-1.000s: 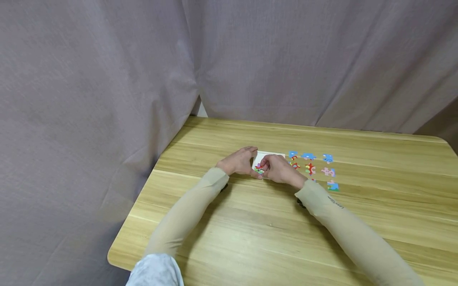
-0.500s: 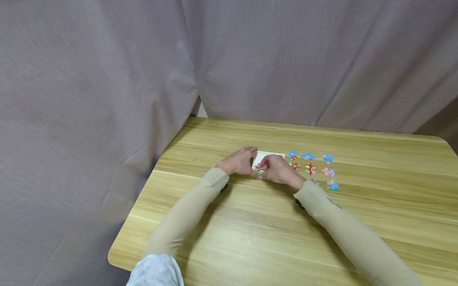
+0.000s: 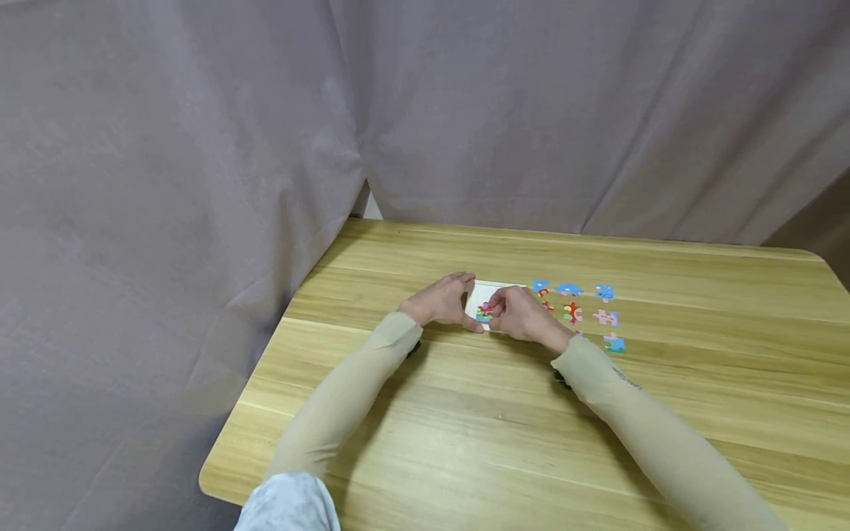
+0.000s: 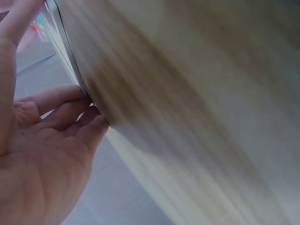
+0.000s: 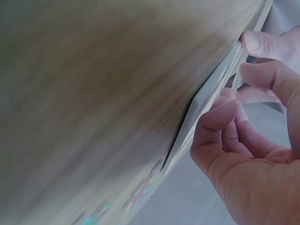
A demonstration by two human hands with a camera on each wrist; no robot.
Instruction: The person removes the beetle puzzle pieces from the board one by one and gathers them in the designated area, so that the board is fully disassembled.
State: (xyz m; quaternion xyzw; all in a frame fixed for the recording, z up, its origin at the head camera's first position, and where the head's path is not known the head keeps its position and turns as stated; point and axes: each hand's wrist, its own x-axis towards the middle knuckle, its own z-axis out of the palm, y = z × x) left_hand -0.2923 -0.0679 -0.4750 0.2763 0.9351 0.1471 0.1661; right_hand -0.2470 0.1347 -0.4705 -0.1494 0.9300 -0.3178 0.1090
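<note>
A white, shallow puzzle tray lies on the wooden table. My left hand grips its left side, thumb at the near corner and fingers at the far one. In the left wrist view, the fingertips curl against the tray's edge. A jigsaw piece with red, green and blue print sits in the tray's near left part. Reaching in from the right, my right hand pinches this piece by its right side and covers much of the tray. In the right wrist view, the tray's pale edge runs behind the curled fingers.
Several loose jigsaw pieces lie in rows right of the tray, among them a red one, a pink one and a blue-green one. My right hand partly hides the nearer ones. A grey curtain hangs behind the table.
The jigsaw piece has shifted slightly right within the tray, along with my right hand. My left hand keeps its place on the tray. The head view has turned a little.
</note>
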